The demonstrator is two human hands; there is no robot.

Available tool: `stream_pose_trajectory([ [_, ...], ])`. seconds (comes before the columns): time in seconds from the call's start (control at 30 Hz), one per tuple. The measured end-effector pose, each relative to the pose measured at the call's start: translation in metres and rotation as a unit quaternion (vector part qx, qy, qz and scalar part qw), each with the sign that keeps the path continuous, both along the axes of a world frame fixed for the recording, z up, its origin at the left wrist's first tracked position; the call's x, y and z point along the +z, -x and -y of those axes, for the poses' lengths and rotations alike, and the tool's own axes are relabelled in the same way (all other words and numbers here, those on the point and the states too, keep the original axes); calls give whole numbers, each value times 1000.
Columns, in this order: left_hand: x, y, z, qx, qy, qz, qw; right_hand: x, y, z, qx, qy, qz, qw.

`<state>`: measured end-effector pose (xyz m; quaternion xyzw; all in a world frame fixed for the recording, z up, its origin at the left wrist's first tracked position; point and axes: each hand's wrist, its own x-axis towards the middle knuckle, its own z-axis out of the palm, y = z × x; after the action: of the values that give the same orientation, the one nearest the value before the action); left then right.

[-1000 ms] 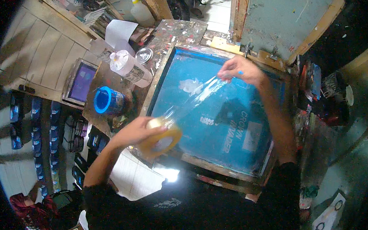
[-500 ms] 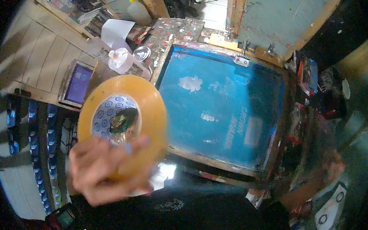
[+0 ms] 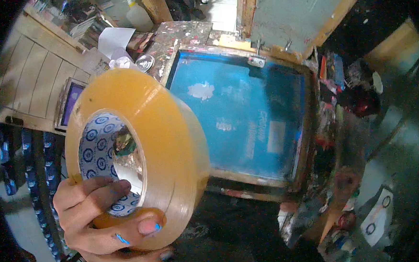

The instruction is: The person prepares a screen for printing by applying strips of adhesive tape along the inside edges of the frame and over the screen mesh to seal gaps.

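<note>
A large roll of clear yellow tape [image 3: 161,137] with a patterned paper core fills the lower left of the view, held up close. My left hand [image 3: 98,220] grips it from below, fingers inside the core and over the rim, with blue smudges on the fingers. Behind it lies a blue screen-printing screen [image 3: 234,113] in a worn frame, with pale patches and reversed lettering. My right hand [image 3: 348,175] is at the right beside the frame, dim and blurred, so its fingers are unclear.
A spray bottle [image 3: 137,16] stands at the back, near white paper [image 3: 114,41] and a round lid [image 3: 145,62] on the paint-spattered table [image 3: 187,31]. A small purple screen [image 3: 71,105] stands at left. Clutter [image 3: 333,71] lines the right side, above a printed sheet [image 3: 377,215].
The tape roll has risen much closer in my left hand. My right hand has moved from over the screen down and out to the right; the stretched tape strand is no longer visible.
</note>
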<state>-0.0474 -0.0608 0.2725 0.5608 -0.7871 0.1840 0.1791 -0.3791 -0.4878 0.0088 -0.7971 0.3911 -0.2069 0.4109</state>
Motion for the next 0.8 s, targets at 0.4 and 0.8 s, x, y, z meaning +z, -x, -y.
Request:
stream_pose_trajectory([
  [0.4, -193, -144, 157, 195, 60, 21, 979, 225, -62, -47, 196, 360, -228, 883],
  [0.8, -340, -172, 194, 328, 98, 5, 940, 256, -158, -81, 345, 410, -193, 822],
])
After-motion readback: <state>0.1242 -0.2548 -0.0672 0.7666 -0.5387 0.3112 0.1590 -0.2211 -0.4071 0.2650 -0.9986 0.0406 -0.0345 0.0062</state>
